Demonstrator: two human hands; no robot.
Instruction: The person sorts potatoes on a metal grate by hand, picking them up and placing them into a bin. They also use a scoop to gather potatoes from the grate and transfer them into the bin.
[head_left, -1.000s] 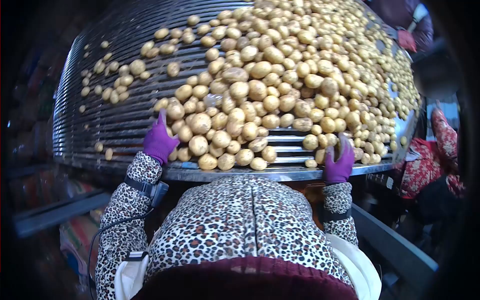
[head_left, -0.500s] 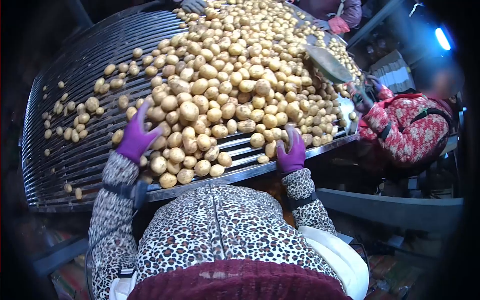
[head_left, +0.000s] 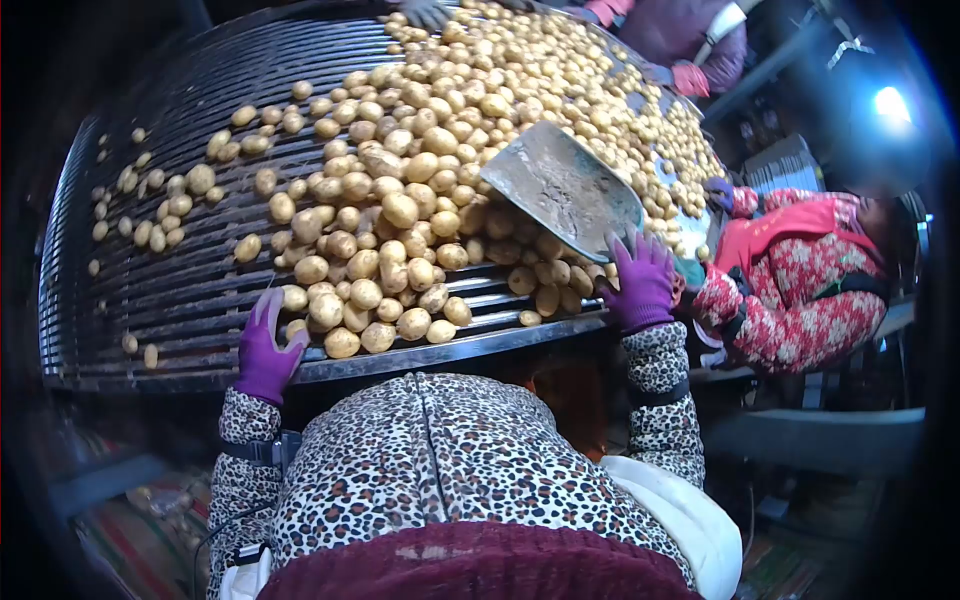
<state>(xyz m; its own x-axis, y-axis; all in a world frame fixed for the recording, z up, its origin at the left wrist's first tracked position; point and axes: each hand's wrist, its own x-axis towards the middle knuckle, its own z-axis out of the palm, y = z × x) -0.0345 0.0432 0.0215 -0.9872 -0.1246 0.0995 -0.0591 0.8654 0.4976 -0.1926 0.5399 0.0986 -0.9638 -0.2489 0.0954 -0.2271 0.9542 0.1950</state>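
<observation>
Two gloved hands | left hand at surface edge beside potatoes, grip spread, empty | right hand by metal scoop, grip splayed, empty

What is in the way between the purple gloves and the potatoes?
A metal scoop lies on the potatoes just beyond the right hand, covering some. Nothing visible stands between the left hand and its nearest potatoes.
</observation>
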